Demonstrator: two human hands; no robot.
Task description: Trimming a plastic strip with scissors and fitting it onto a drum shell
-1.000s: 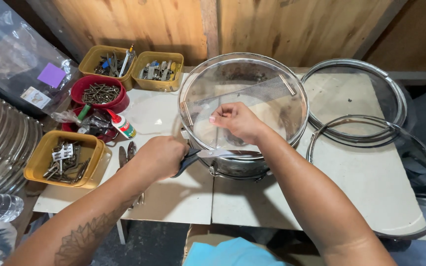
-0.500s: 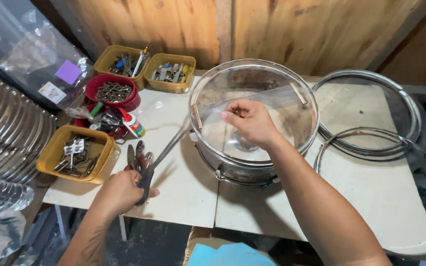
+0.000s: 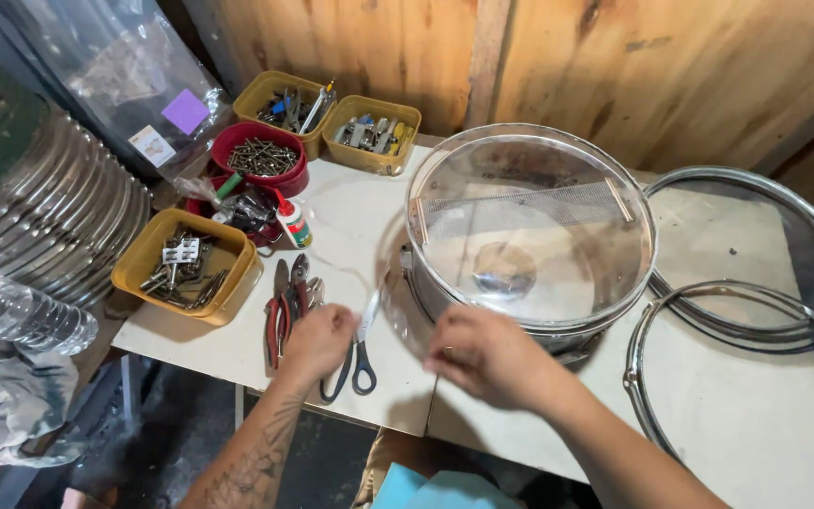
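Note:
A metal snare drum [image 3: 529, 236] with a clear head stands on the white table [image 3: 350, 217]; a strip of snare wires shows through the head. My left hand [image 3: 317, 341] is low on the table with its fingers curled over black-handled scissors [image 3: 358, 363], which lie flat pointing at the drum. Red-handled pliers [image 3: 280, 316] lie just left of that hand. My right hand [image 3: 487, 358] hovers in front of the drum's near wall, fingers curled and blurred, with nothing visible in them.
Two metal drum hoops [image 3: 746, 311] lie to the right. A yellow bin of parts [image 3: 186, 264], a red bowl of screws [image 3: 259, 155], a small bottle [image 3: 291, 224] and two yellow bins [image 3: 374, 132] sit at the left and back. Stacked metal shells [image 3: 49, 207] stand at far left.
My left hand brought the scissors from the drum down onto the table beside the pliers. My right hand drew back from over the drum head to its near side.

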